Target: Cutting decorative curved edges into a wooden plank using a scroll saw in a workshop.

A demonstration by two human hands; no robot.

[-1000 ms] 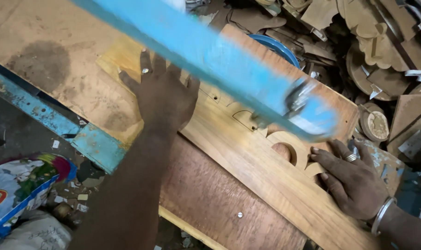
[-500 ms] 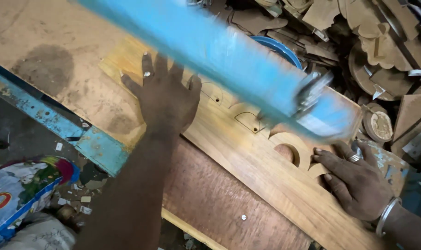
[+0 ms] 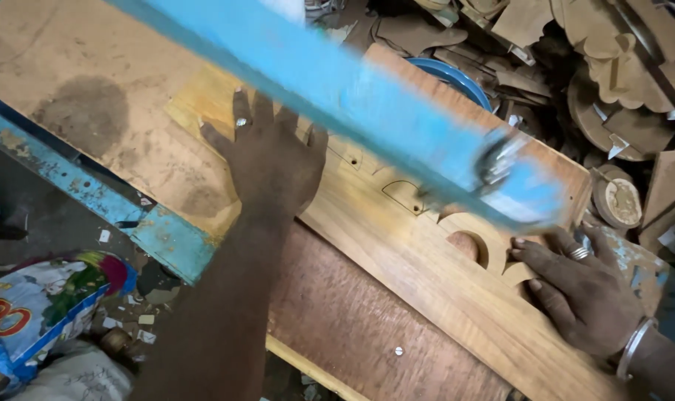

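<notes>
Both hands sit almost as before – only the plank (image 3: 426,275) has slid a little under the blurred blue saw arm (image 3: 337,96). Left hand (image 3: 274,160) lies flat and open on the plank, right hand (image 3: 582,293) open too, pressing near the cut curves. I judge the curved cut is underway – the next move needs slow, steady turning.

Smooth wood plank (image 3: 426,275); blue arm (image 3: 337,104) possibly painted metal.
</notes>
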